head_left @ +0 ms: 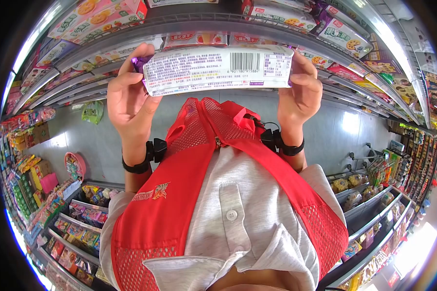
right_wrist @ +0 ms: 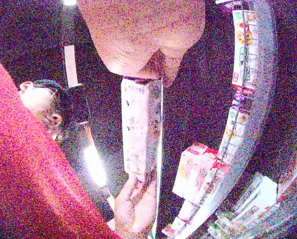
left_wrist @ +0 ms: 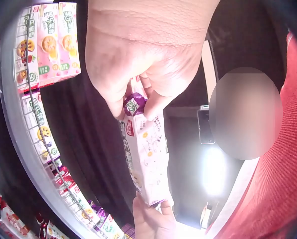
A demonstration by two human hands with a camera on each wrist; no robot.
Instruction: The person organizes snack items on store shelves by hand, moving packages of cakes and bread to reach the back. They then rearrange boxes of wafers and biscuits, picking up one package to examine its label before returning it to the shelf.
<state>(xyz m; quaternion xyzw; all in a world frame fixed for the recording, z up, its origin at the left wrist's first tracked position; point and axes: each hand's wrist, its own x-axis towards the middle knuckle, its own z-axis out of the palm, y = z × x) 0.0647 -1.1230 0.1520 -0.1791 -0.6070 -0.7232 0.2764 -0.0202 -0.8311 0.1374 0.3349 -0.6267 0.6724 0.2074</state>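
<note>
A long white biscuit packet (head_left: pixel 213 70) with purple ends is held level between both hands, in front of the shelf. Fine print and a barcode cover the side that faces the head camera. My left hand (head_left: pixel 131 99) grips its left end, where a purple wrapper tip sticks out beside the fingers. At the opposite end, my right hand (head_left: pixel 300 94) pinches the packet between thumb and fingers. The left wrist view shows the packet's (left_wrist: pixel 147 152) printed white side stretching from one hand to the other. Grain blurs the packet (right_wrist: pixel 138 127) in the right wrist view.
Shelves with a wire rail (head_left: pixel 194 22) stand just beyond the hands, stocked with boxed biscuits (head_left: pixel 94 19). Behind me are more snack racks (head_left: pixel 77 233). A pink basket (head_left: pixel 75 166) and a green container (head_left: pixel 92 112) stand on the grey floor (head_left: pixel 179 121).
</note>
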